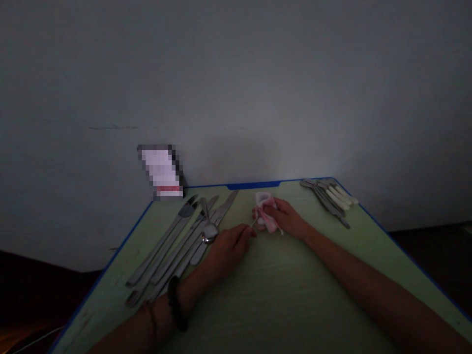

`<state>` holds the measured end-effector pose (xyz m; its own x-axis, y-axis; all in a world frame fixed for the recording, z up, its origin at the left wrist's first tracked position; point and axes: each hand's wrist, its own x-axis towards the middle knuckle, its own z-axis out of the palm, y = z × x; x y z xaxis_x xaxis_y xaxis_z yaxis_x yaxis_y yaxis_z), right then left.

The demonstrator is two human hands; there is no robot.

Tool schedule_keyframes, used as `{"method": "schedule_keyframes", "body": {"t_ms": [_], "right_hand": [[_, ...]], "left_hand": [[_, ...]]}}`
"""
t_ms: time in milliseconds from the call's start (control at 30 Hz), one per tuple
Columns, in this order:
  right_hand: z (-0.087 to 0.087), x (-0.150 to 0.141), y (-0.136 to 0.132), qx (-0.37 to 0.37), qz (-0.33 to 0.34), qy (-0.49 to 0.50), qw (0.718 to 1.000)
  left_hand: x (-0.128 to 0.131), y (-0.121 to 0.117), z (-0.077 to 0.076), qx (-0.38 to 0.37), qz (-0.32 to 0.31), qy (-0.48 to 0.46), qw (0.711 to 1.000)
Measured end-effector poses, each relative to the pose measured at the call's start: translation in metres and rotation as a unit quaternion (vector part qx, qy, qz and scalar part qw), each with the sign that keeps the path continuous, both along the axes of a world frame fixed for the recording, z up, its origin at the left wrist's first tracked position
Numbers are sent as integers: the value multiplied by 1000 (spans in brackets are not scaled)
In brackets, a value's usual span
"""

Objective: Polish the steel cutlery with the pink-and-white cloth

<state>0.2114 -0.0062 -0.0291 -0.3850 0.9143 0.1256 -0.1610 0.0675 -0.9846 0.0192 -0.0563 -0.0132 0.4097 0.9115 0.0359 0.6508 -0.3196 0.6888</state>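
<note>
My left hand [230, 243], with a dark bracelet at the wrist, is closed round the end of a thin metal utensil [254, 222]. The utensil's other end disappears into a pink and white cloth [268, 220], so its kind is hidden. Fingers of my right hand [288, 217] pinch that cloth around the utensil. Beside my left forearm lie several long metal table knives [224, 207] and other cutlery, pointing away from me. A shiny spoon [210, 232] rests on top of them, close to my left knuckles.
At the far right corner of the pale green table [295, 295] lies a bunch of metal cutlery [322, 194] next to several white-handled pieces [338, 195]. A blurred phone-like screen [161, 169] leans at the back left. A grey wall [236, 88] stands behind the table's blue edge.
</note>
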Motion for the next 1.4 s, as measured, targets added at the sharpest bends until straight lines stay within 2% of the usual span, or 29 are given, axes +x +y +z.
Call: {"method": "schedule_keyframes", "body": {"t_ms": [100,233,533,700,867,1133,1400], "right_hand": [[1,1,0,-20,16,0,1000],[4,-1,-2,-32,4,-4,999],[6,-3,-3,-18,-23,-30,999],[4,0,-1,22,-30,-79,996],[-2,2,3,54,-85,-151,983],[3,0,0,26,-42,-105,993],[5,-1,-2,27,-47,-105,993]], "left_hand": [[1,0,1,-10,6,-3,1000],[1,-1,2,-17,5,-14,1000],[0,0,0,-10,6,-19,1000],[0,0,2,-11,-1,-23,1000],[0,-1,3,-12,2,-14,1000],[-1,-1,1,-13,-1,-15,1000],[0,-1,4,-23,-1,-16,1000]]}}
